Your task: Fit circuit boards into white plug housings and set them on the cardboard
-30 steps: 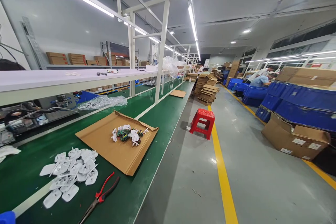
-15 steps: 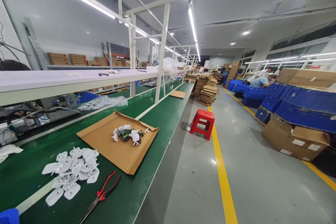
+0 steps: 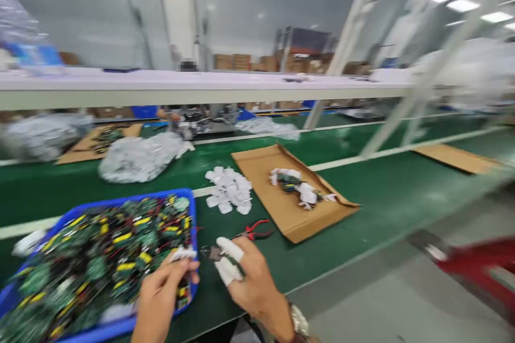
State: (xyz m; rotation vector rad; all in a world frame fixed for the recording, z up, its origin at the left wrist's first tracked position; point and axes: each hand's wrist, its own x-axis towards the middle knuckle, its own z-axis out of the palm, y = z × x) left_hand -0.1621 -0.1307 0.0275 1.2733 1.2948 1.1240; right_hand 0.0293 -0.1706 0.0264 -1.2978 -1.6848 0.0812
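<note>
At the right edge of the blue tray, my left hand pinches a small white plastic piece. My right hand, with white covers on thumb and index finger, closes on a small circuit board that shows a dark block and a bit of green, blurred. Green boards with yellow parts and wires fill the tray. Just beyond my right hand lie red-handled pliers on the green bench. A pile of white plastic plates sits behind them.
A cardboard sheet holds several boards with white pieces. Clear plastic bags lie behind the tray. A white shelf and slanted posts stand over the bench. A red stool is on the floor at right.
The view has swung left and down from the aisle to the bench. Both hands and the full blue tray have come into sight.
</note>
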